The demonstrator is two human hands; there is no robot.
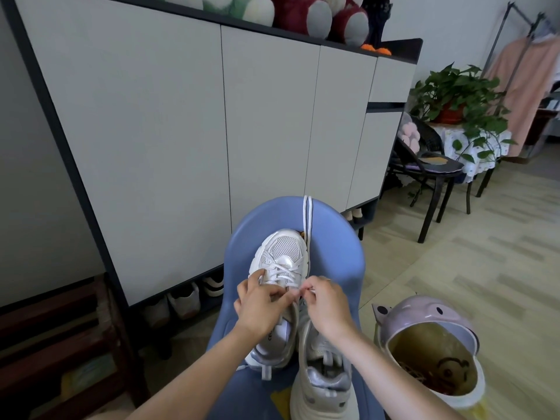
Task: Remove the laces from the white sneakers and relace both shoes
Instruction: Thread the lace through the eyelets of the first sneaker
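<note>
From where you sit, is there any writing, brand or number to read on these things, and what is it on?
"CE...": dark letters on the insole of the laced white mesh sneaker, cut off by the left hand; the rest is hidden.
Pink lidded waste bin with a cartoon face: a drawing only, no words.
Nothing else is readable.

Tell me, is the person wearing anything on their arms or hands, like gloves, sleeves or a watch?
No gloves: the left hand and the right hand are bare. Both forearms are bare as far as the frame shows, with no sleeves, watch or bracelet in view. A small glint on a right-hand finger might be a ring, but it is too small to tell.
</note>
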